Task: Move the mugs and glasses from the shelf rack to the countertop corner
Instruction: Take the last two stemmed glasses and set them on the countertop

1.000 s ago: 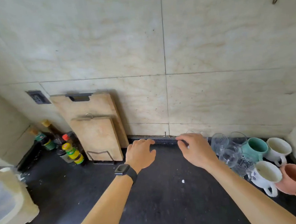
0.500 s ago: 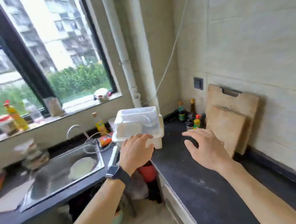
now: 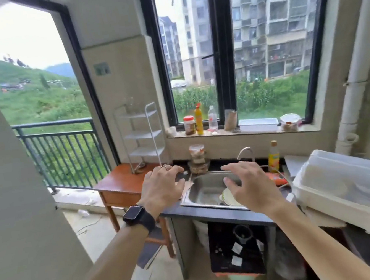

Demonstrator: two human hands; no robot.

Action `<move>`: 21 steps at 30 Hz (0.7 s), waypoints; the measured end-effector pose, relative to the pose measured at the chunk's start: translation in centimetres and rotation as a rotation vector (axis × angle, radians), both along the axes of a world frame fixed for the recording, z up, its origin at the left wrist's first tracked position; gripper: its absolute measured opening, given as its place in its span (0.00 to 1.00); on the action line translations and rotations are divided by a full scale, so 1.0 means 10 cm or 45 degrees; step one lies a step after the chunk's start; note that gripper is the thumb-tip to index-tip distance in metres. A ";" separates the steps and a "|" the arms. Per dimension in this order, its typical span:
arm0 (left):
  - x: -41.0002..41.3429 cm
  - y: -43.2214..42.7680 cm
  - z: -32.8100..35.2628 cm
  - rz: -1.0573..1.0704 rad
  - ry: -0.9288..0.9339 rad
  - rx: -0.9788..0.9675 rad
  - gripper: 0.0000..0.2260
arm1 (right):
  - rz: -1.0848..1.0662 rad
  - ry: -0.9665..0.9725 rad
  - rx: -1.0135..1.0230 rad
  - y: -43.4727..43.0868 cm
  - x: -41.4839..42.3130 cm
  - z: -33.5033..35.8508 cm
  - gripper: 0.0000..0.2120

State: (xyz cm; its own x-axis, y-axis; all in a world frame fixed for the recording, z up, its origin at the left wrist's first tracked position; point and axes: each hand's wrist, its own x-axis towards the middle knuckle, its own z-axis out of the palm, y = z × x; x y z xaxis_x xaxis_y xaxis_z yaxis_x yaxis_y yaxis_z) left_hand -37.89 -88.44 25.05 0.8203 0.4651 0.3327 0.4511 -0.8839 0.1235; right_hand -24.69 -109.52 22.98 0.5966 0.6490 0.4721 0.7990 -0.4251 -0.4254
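Left hand [image 3: 161, 187] and right hand [image 3: 249, 185] were both held out in front at about the same height, palms down. The fingers of both were spread and loosely bent, gripping nothing. Black watch [image 3: 134, 213] on the left wrist, ring [image 3: 164, 167] on a left finger. The shelf rack [image 3: 141, 135] was a white, thin-framed unit with several flat tiers. It stood upright on a small wooden table [image 3: 120, 182] against the wall, between the balcony door and the window, left of the sink [image 3: 204, 190] and well beyond the left hand. Something clear, possibly glass [image 3: 131, 104], sat on its top tier, too faint to tell. The steel sink was set in a dark tabletop [image 3: 220, 214], with a plate [image 3: 229, 198] inside it partly hidden by the right hand, and a faucet [image 3: 245, 152] behind. A yellow-labelled bottle [image 3: 273, 156] stood by the sink, and a white dish box with a clear lid [image 3: 342, 185] was at the right.
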 end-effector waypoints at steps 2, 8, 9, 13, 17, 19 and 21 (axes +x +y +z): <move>-0.18 0.47 0.06 0.058 -0.014 0.009 0.18 | 0.059 -0.019 -0.003 0.55 -0.09 0.06 0.18; -0.52 1.97 0.23 0.142 -0.050 0.015 0.18 | 0.158 -0.052 0.005 2.13 -0.28 0.21 0.19; -0.56 2.20 0.26 0.155 -0.045 0.017 0.18 | 0.166 -0.057 0.004 2.36 -0.29 0.24 0.19; -0.65 3.03 0.40 0.173 -0.036 0.021 0.19 | 0.150 -0.052 0.039 3.15 -0.29 0.37 0.19; -0.57 3.71 0.49 0.170 -0.065 0.046 0.19 | 0.146 -0.051 0.041 3.79 -0.16 0.45 0.19; -0.46 4.02 0.51 0.193 -0.061 0.070 0.19 | 0.163 -0.039 0.053 4.09 -0.04 0.49 0.20; -0.32 4.30 0.53 0.210 -0.044 0.084 0.19 | 0.174 -0.038 0.059 4.36 0.11 0.53 0.20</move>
State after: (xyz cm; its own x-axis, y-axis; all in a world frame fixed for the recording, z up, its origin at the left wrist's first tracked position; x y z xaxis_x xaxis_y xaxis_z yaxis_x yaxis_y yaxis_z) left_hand -41.09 -45.42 30.36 0.7221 0.5688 0.3938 0.5873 -0.8048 0.0854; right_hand -23.63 -65.88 28.25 0.4897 0.7001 0.5197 0.8605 -0.2922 -0.4173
